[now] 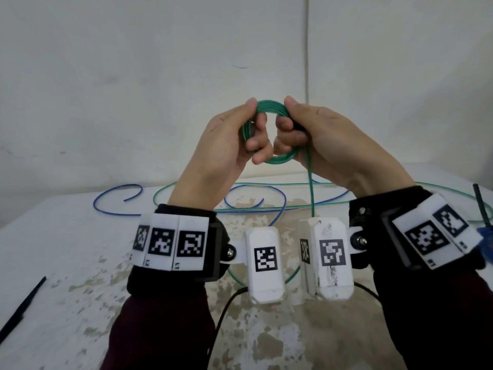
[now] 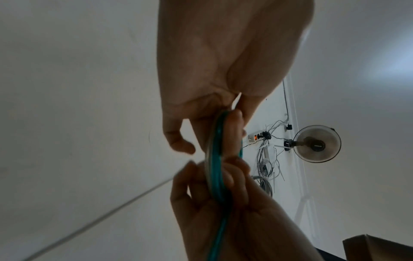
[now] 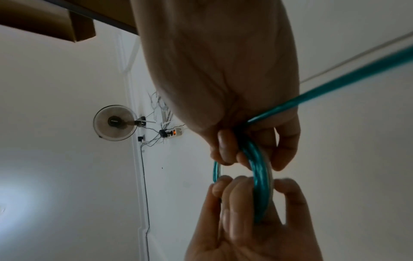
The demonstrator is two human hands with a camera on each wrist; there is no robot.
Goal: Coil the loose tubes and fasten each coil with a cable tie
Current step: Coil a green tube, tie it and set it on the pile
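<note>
Left hand (image 1: 226, 140) and right hand (image 1: 314, 134) each curl fingers through the green coil (image 1: 269, 105), thumbs clamped on top so the loops cannot spring apart. The tail (image 1: 310, 188) drops from the right fingers to uncoiled tube on the table (image 1: 66, 236) beyond.

Your head view is bright and evenly lit, with soft shadows on the table (image 1: 80, 303). Both wrist views are dim and grainy; glare blooms on the wall beside the fan (image 2: 317, 143), and nearby fingers blur.
</note>
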